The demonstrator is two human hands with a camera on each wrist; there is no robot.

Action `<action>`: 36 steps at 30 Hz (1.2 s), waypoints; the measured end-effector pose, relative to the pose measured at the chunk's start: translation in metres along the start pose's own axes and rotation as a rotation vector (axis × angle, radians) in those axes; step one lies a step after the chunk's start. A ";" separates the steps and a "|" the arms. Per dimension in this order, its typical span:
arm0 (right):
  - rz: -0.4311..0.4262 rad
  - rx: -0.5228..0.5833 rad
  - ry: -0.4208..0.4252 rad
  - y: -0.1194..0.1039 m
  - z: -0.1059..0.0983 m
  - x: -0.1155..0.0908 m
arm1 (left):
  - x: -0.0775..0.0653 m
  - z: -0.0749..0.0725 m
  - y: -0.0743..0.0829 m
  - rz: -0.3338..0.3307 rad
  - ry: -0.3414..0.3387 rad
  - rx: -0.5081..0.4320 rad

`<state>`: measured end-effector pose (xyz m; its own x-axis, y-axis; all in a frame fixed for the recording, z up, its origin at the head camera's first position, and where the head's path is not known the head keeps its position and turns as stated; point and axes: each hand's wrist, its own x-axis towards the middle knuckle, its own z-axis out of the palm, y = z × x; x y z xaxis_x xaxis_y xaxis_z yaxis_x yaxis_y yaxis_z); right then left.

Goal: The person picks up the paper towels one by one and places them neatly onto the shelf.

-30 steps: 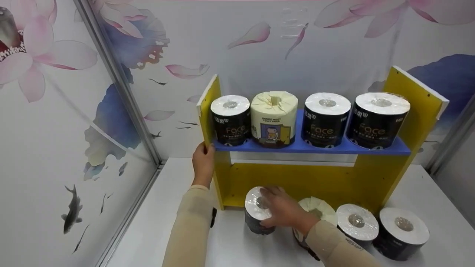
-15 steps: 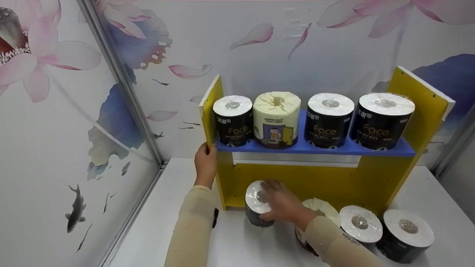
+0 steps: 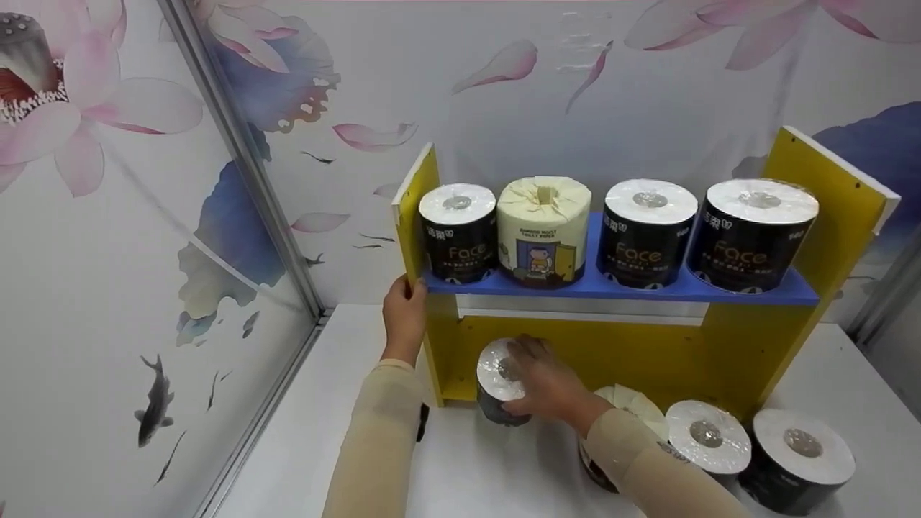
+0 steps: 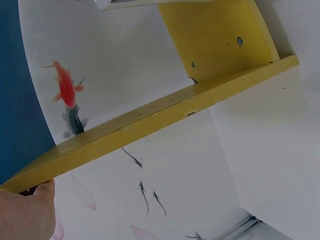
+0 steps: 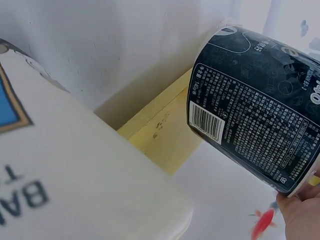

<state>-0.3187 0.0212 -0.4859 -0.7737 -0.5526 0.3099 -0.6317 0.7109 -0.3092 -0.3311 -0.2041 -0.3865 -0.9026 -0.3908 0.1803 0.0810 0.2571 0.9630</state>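
Gripping, right hand [image 3: 550,381]: fingers and thumb curled round the upper end of a black-wrapped roll [image 3: 496,385], parted just enough to span it. Position: before the lower left bay of the yellow rack [image 3: 575,352], below the blue shelf [image 3: 590,290]. Cannot tell whether resting on the tabletop [image 3: 489,475] or raised.

Seen only from right wrist: barcode [image 5: 206,121] and dense small print on the black wrapper. Also close there, lettering upside down, the cream roll [image 3: 629,406], in head view partly behind the right sleeve [image 3: 640,460].

Clasping, left hand [image 3: 404,316], front edge of the yellow side panel [image 3: 410,230] by the shelf's end. From left wrist: thumb against the panel edge, fingers hidden; also a red fish [image 4: 66,85] on the wall, out of head view.

Farther out, head view alone: full shelf row of four rolls [image 3: 651,237], cream one second from left; two white-topped rolls [image 3: 824,453] right of the cream roll on the tabletop.
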 end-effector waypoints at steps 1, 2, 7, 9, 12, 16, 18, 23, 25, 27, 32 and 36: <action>0.008 0.003 -0.001 0.000 0.000 0.001 | 0.000 0.000 0.000 -0.003 -0.002 0.000; 0.016 0.005 -0.004 0.000 0.000 0.002 | 0.000 0.000 0.000 -0.004 -0.003 0.001; 0.056 0.020 -0.026 0.001 -0.001 0.007 | 0.000 0.000 0.000 -0.003 0.008 -0.001; 0.059 0.028 -0.030 0.002 0.000 0.010 | 0.000 0.001 0.000 0.003 0.010 0.000; 0.060 0.037 -0.029 0.003 0.001 0.013 | 0.001 0.002 -0.002 0.009 0.014 0.001; 0.061 0.012 -0.041 0.004 0.003 0.018 | 0.002 0.003 -0.003 0.012 0.023 0.000; 0.065 0.004 -0.048 0.004 0.005 0.020 | 0.001 0.002 -0.003 0.014 0.025 -0.001; 0.052 0.000 -0.041 0.006 0.007 0.023 | 0.001 0.002 -0.002 0.023 0.025 -0.002; 0.048 -0.004 -0.045 0.006 0.008 0.025 | 0.001 0.002 -0.003 0.027 0.027 -0.001; 0.065 0.008 -0.054 0.007 0.009 0.027 | 0.001 0.002 -0.002 0.029 0.029 -0.002; 0.138 0.056 -0.057 0.007 0.011 0.031 | 0.001 0.001 -0.002 0.023 0.015 0.002; 0.154 0.076 -0.028 0.008 0.014 0.034 | 0.001 0.001 -0.003 0.005 0.009 -0.006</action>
<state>-0.3505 0.0022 -0.4908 -0.8618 -0.4527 0.2288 -0.5070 0.7537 -0.4183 -0.3325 -0.2041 -0.3891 -0.8985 -0.3971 0.1871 0.0886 0.2534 0.9633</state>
